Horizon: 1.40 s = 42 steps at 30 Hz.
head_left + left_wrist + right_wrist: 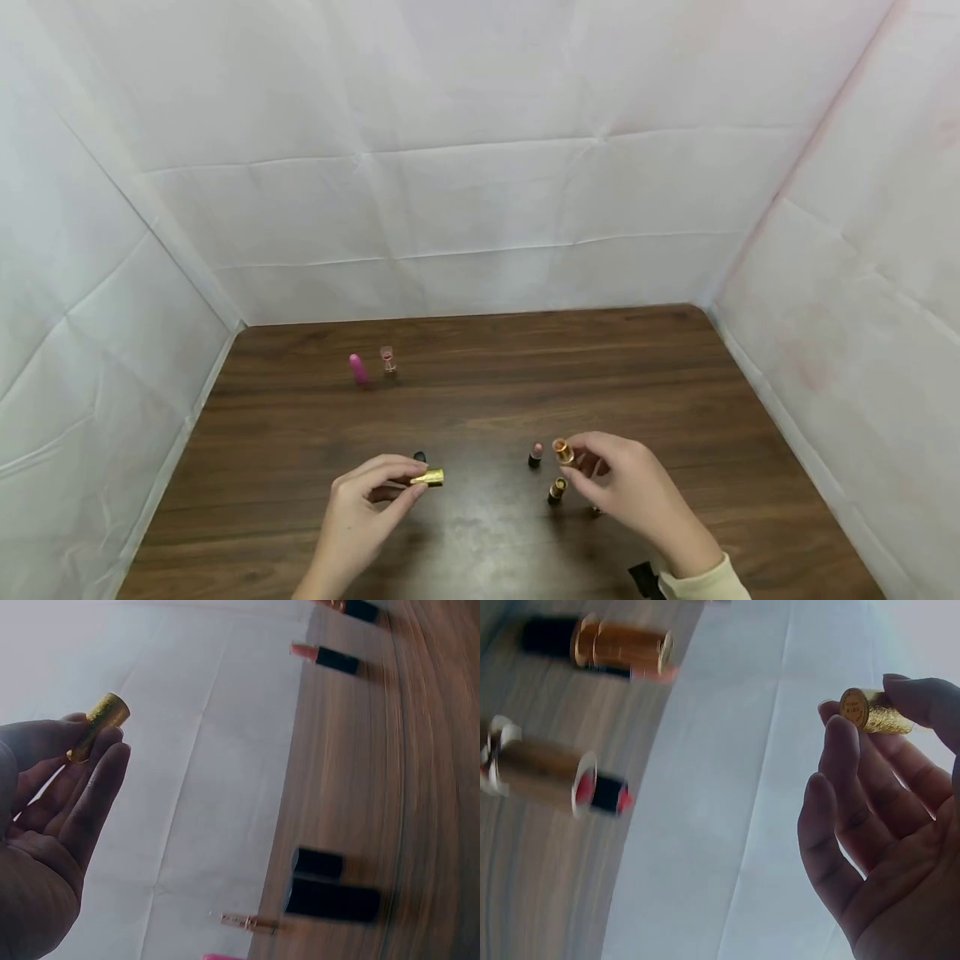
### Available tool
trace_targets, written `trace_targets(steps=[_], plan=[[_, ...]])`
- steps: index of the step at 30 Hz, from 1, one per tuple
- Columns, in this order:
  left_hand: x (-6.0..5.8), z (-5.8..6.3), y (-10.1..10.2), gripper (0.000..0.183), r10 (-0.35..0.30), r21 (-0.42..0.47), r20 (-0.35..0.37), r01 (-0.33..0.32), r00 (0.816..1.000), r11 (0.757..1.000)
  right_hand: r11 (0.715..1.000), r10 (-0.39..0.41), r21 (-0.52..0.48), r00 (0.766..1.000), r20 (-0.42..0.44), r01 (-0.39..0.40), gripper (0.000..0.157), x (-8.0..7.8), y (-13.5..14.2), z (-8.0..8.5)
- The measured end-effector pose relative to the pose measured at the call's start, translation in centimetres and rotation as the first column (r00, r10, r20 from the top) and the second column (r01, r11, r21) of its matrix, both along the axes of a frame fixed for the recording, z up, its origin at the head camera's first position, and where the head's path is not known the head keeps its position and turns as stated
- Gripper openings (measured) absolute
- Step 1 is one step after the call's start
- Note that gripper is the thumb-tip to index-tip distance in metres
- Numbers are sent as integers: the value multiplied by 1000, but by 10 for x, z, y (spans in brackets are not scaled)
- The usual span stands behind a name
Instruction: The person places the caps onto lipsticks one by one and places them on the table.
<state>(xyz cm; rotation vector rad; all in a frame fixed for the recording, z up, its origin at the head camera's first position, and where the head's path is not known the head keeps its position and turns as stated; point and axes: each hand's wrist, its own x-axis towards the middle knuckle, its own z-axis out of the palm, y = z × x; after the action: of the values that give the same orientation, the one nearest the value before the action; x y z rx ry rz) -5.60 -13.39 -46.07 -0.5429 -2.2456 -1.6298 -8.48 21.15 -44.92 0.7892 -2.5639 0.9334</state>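
My left hand [367, 496] pinches a gold textured lipstick cylinder [101, 726] between thumb and fingertips, held above the table. My right hand [626, 475] grips a second gold lipstick cylinder [874, 711] by its side; a round, lettered end faces away from the palm in the right wrist view. The two gold pieces are apart. Just below the right fingers stands a lipstick with a black base and gold collar [557, 490]. A pink lipstick in a black base [536, 455] is left of that hand. A gold tube with red inside [547, 772] is mostly hidden behind the right hand in the head view.
Black cylinders [334, 900] stand beyond the left hand, largely hidden in the head view. Farther back on the wooden table [465, 383] stand a magenta tube [357, 368] and a small clear-topped lipstick [387, 360]. White sheeting [480, 200] walls the back and sides.
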Motion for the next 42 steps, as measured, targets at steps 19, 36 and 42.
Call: trace_targets(steps=[19,36,42], plan=[[-3,-7,45,19,-70,256,199,17,978,966,992,61,-111,997,-42,-65,34,22,-43,-17],[3,-10,59,19,-39,170,238,-2,970,985,993,63,-96,998,-6,-63,33,22,-56,-26],[0,-6,59,15,-50,132,322,8,946,991,984,85,-151,994,-64,-94,37,15,-61,-28]])
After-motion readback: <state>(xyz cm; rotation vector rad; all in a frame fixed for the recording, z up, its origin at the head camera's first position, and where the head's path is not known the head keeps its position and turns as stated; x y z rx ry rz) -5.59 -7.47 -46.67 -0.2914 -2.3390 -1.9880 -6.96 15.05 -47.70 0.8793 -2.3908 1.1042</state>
